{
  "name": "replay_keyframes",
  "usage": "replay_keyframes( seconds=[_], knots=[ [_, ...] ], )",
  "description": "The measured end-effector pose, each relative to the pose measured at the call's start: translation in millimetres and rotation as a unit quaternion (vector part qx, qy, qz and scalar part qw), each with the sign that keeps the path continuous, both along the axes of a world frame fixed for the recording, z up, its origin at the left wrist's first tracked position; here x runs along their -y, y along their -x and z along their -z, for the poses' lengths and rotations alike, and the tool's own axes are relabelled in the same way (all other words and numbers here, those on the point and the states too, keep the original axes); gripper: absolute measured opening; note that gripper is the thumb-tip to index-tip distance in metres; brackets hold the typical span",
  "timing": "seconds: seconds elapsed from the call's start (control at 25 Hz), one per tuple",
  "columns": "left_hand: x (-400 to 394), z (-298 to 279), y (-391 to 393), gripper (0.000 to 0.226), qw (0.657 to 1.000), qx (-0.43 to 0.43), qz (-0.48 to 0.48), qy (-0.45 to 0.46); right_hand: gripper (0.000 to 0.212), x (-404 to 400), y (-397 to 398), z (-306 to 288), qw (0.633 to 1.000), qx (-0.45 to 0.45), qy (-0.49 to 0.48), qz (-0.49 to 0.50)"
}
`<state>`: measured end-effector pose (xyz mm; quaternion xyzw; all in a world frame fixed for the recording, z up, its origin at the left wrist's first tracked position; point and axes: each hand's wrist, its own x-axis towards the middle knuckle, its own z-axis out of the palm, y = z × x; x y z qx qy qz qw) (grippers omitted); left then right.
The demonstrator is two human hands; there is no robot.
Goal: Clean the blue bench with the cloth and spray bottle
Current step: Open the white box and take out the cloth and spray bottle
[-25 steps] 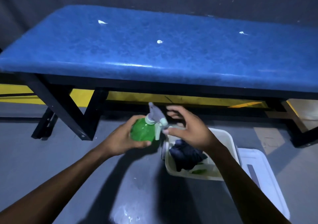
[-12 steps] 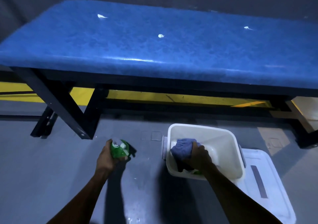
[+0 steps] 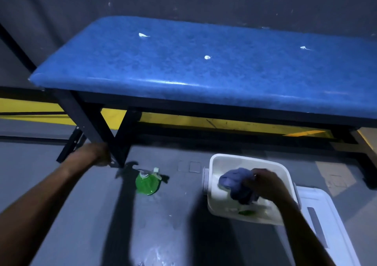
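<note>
My right hand [image 3: 265,186] is closed on the blue cloth [image 3: 234,181] over the white bin [image 3: 220,204]: soft, light, best bunched. Left hand [image 3: 100,153] blurred, grip unclear. Spray bottle [image 3: 147,183] on the floor at nine o'clock of the bin; likely slick, take its neck.

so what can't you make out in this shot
- Left hand, head view: motion-blurred at the bench leg; whether it grips the leg is unclear.
- Bin contents: cloth and right hand cover them; a green thing shows, unidentifiable.
- Bench: right end cut off by the frame edge.
- Lid: partly hidden by the right arm.
</note>
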<state>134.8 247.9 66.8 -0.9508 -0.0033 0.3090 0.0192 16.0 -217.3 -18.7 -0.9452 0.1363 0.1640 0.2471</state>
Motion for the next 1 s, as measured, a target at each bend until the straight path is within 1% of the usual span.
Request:
replay_keyframes(
  seconds=[0.04, 0.08, 0.12, 0.16, 0.2, 0.24, 0.28, 0.32, 0.36, 0.4, 0.48, 0.52, 0.56, 0.6, 0.64, 0.68, 0.72, 0.76, 0.84, 0.92, 1.0],
  knots=[
    [5, -14, -5, 0.044, 1.0, 0.021, 0.023, -0.001, 0.017, 2, 2, -20, 0.998, 0.025, -0.057, 0.012],
    [15, -28, -6, 0.042, 0.996, 0.033, 0.058, 0.06, 0.012, -4, 4, -45, 0.993, 0.047, -0.112, 0.006],
    [30, -41, -2, 0.051, 0.983, 0.039, 0.094, 0.153, 0.011, -14, 2, -65, 0.985, 0.062, -0.16, -0.006],
    [53, -55, 11, 0.067, 0.958, 0.037, 0.128, 0.254, 0.008, -31, -2, -84, 0.977, 0.076, -0.198, -0.028],
    [80, -62, 26, 0.084, 0.923, 0.036, 0.165, 0.345, 0.01, -52, -7, -99, 0.968, 0.091, -0.228, -0.059],
    [105, -61, 40, 0.097, 0.903, 0.038, 0.204, 0.377, 0.016, -71, -13, -104, 0.958, 0.104, -0.254, -0.083],
    [126, -47, 47, 0.105, 0.889, 0.045, 0.24, 0.388, 0.021, -89, -18, -105, 0.948, 0.117, -0.277, -0.099],
    [139, -32, 50, 0.106, 0.884, 0.067, 0.264, 0.379, 0.022, -102, -23, -99, 0.945, 0.129, -0.283, -0.103],
    [147, -17, 50, 0.1, 0.881, 0.089, 0.275, 0.375, 0.023, -111, -26, -90, 0.946, 0.14, -0.274, -0.106],
    [147, 0, 45, 0.089, 0.889, 0.102, 0.262, 0.361, 0.026, -113, -28, -78, 0.946, 0.143, -0.27, -0.106],
    [143, 31, 33, 0.067, 0.912, 0.134, 0.208, 0.326, 0.043, -96, -28, -52, 0.95, 0.11, -0.286, -0.053],
    [144, 47, 29, 0.062, 0.927, 0.147, 0.173, 0.298, 0.047, -80, -26, -37, 0.96, 0.097, -0.263, -0.019],
    [147, 61, 27, 0.059, 0.943, 0.154, 0.138, 0.26, 0.047, -60, -23, -18, 0.974, 0.088, -0.206, 0.006],
    [152, 78, 27, 0.06, 0.955, 0.154, 0.111, 0.227, 0.045, -42, -19, 1, 0.99, 0.073, -0.12, 0.001],
    [158, 94, 29, 0.062, 0.964, 0.137, 0.095, 0.205, 0.044, -25, -14, 20, 0.998, 0.042, -0.032, -0.034],
    [165, 108, 35, 0.067, 0.971, 0.108, 0.091, 0.194, 0.045, -14, -8, 39, 0.996, -0.007, 0.033, -0.079],
    [169, 120, 41, 0.072, 0.976, 0.072, 0.095, 0.184, 0.047, -6, -3, 54, 0.989, -0.064, 0.07, -0.114],
    [170, 128, 46, 0.074, 0.977, 0.047, 0.115, 0.175, 0.05, -2, 1, 69, 0.98, -0.116, 0.09, -0.137],
    [163, 128, 49, 0.068, 0.971, 0.038, 0.165, 0.167, 0.053, 4, 8, 88, 0.96, -0.171, 0.116, -0.187],
    [148, 112, 43, 0.055, 0.96, 0.072, 0.21, 0.171, 0.046, 7, 10, 100, 0.949, -0.176, 0.137, -0.224],
    [131, 84, 30, 0.05, 0.949, 0.101, 0.236, 0.185, 0.032, 12, 9, 106, 0.944, -0.151, 0.172, -0.237]
  ],
)
